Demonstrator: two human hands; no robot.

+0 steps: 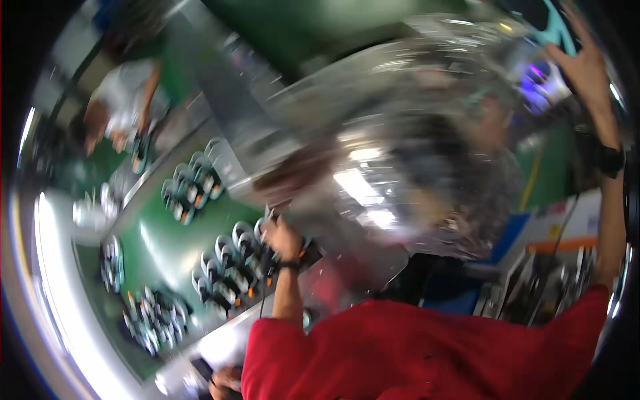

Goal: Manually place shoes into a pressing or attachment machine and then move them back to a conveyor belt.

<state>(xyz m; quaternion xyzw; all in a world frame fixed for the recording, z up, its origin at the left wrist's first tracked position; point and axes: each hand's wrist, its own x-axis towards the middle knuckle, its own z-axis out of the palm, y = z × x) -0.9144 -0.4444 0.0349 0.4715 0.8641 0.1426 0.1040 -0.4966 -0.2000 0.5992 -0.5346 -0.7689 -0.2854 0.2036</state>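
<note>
My left hand [283, 240], a dark band at its wrist, is stretched over the inner edge of a green surface. Its fingers look curled together around something small and grey at the tips, which I cannot make out. Just beside it stand rows of dark shoes [227, 252] with pale collars and orange tags. High at the far right, my right hand [587, 73] is raised, with its thumb and fingers around a teal-and-black thing [555, 30] cut off by the picture's rim. That thing could be a shoe, but too little of it shows.
A large shiny clear plastic mass [373, 193], smeared by motion, fills the middle. More shoes stand on the green surface [150, 243]. A person in white [127, 100] holds a shoe at the upper left. Another person's hand [227, 380] shows at the lower left. An orange-edged rack [560, 247] stands right.
</note>
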